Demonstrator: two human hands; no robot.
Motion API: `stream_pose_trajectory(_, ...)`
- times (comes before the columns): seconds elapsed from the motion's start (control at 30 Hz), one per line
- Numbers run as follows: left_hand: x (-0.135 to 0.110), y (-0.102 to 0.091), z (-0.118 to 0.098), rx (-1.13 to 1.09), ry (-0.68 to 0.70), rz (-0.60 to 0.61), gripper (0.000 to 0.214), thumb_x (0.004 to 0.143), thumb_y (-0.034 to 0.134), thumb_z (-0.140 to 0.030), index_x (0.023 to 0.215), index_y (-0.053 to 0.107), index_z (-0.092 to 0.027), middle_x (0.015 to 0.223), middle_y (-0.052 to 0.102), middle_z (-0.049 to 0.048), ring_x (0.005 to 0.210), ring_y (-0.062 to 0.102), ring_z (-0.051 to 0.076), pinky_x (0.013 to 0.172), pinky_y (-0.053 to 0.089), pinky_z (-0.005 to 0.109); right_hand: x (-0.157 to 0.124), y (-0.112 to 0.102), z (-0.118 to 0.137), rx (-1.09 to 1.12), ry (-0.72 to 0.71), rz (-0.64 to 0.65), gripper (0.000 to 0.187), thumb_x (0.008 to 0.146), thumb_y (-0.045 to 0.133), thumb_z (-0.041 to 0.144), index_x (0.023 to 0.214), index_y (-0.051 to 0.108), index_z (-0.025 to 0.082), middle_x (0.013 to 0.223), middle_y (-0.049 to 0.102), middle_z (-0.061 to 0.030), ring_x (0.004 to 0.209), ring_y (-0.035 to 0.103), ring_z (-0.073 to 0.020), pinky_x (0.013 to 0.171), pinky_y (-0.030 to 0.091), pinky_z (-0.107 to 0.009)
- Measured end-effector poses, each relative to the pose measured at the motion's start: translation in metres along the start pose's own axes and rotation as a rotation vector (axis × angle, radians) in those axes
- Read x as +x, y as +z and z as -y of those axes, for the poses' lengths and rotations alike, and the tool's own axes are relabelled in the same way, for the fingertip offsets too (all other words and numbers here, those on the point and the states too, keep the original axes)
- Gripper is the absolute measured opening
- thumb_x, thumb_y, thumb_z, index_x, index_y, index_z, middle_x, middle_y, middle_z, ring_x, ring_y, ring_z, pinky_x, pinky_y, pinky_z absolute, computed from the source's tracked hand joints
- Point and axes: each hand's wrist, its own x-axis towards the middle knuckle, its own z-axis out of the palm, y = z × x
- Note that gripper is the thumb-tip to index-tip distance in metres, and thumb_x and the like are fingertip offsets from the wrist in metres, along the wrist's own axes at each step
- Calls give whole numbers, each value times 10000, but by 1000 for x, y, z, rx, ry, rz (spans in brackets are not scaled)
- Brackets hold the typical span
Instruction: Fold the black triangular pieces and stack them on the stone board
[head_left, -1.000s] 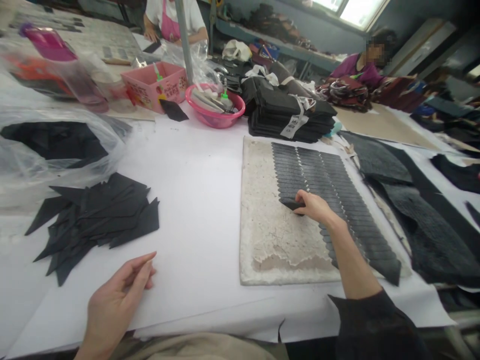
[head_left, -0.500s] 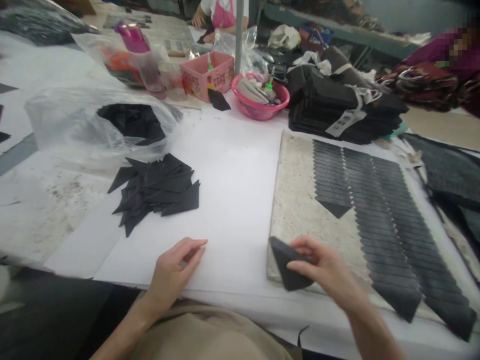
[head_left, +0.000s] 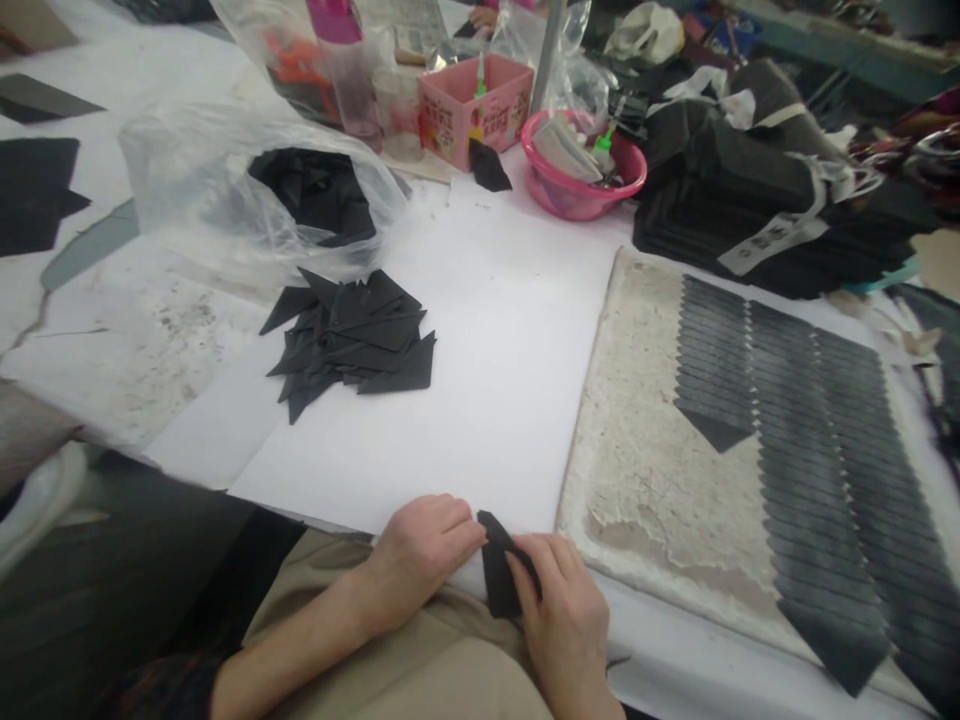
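Both of my hands meet at the near table edge on a small black fabric piece point(head_left: 497, 575). My left hand point(head_left: 420, 548) has its fingers curled, pinching the piece's top corner. My right hand point(head_left: 566, 615) grips it from the right, fingers over its edge. To the right, a worn stone slab point(head_left: 637, 470) carries rows of overlapping black pieces point(head_left: 810, 440). A loose pile of black triangular pieces point(head_left: 352, 335) lies on the white paper point(head_left: 480, 380) ahead to the left.
A clear plastic bag with more black pieces point(head_left: 262, 195) sits behind the pile. A pink box point(head_left: 472, 110), a pink bowl with glue bottles point(head_left: 581, 165) and tied black bundles point(head_left: 765, 200) stand at the back. Another person's hand shows at the far top.
My right hand took a black piece off the slab and carried it to the near edge. My left hand closed on it too. The view tilted down and to the left.
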Motion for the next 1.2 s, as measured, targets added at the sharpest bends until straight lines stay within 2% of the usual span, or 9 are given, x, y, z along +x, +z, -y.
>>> stream_pose_trajectory(0.13,4,-1,0,8,-20,-61,163,999,469,-236,1043,599,-148,800,587,32,747,564,163,662,460,283,1,3,-3,30,-19,21,156,952,488,219,1000,635,221,834,626,-27,760,590,-160,687,465,-272)
stream_pose_trajectory(0.27,3,-2,0,114,77,-52,229,990,456,-154,1188,570,-143,791,598,30,714,572,160,628,481,283,-3,8,-6,45,-76,-15,241,948,492,185,1125,648,233,844,620,-38,758,582,-155,678,478,-267)
stream_pose_trajectory(0.43,0,-4,0,147,180,-107,248,963,455,-95,1182,569,-68,838,637,79,715,586,171,615,514,303,-8,11,-8,20,-117,-46,345,942,493,156,1230,631,287,855,610,-43,766,576,-152,664,491,-258)
stream_pose_trajectory(0.63,-1,-3,0,182,182,-130,228,963,444,-92,1141,585,-73,824,642,83,709,593,164,613,528,300,-14,15,-16,-52,-195,-27,441,922,504,118,1316,576,305,911,624,-55,800,580,-153,695,505,-258)
stream_pose_trajectory(1.2,-6,0,0,216,169,-84,191,947,479,-105,1086,607,-75,845,620,81,724,571,177,613,507,318,-18,18,-20,-120,-203,10,428,935,477,153,1321,574,311,941,635,-68,797,593,-160,700,516,-276)
